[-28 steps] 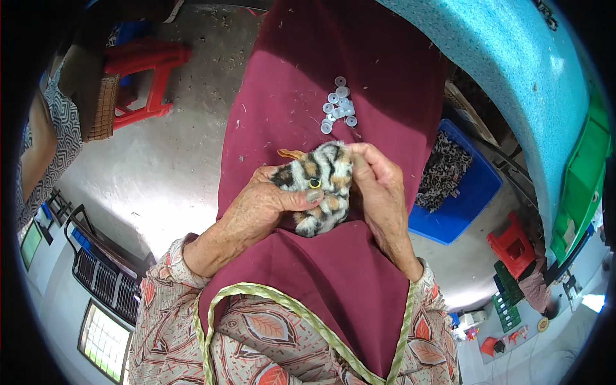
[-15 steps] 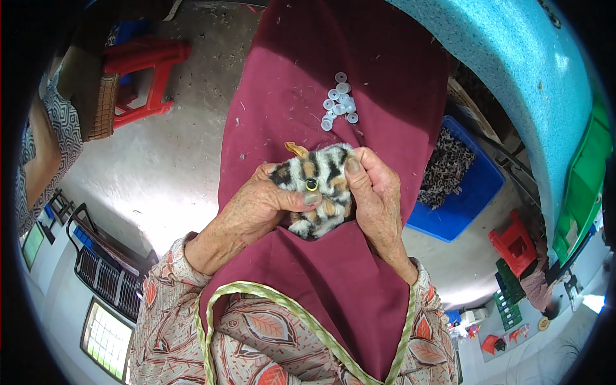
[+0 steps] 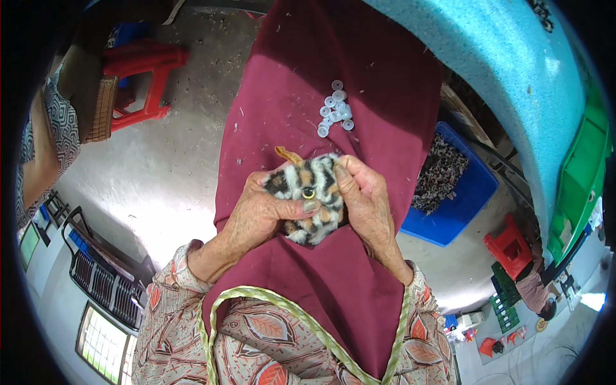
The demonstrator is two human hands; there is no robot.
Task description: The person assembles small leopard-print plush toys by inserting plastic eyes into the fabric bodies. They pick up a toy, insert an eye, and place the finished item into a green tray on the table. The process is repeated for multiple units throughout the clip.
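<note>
Between my two hands, above my lap, is a small piece of plush fabric (image 3: 314,172) in white, black and tan patches. One round yellow-rimmed black toy eye (image 3: 308,192) sits on its face side, and a tan strip (image 3: 289,155) sticks up from its top edge. My left hand (image 3: 260,206) grips the left side, thumb lying just below the eye. At the upper right edge my right hand (image 3: 364,196) pinches the plush between thumb and fingers. Beyond it, on the maroon apron (image 3: 269,109), lies a loose cluster of translucent white plastic washers (image 3: 335,112).
A blue bin (image 3: 478,192) with patterned plush pieces stands on the floor at right, beside a speckled light-blue surface (image 3: 487,51). Red stools (image 3: 154,83) stand left and right. Another person's arm (image 3: 42,151) shows at far left; a further person (image 3: 534,289) is at far right.
The plush piece sits slightly lower in view, and its tan strip stands out more to the left. Both hands keep their grip on it, the thumb still near the eye.
</note>
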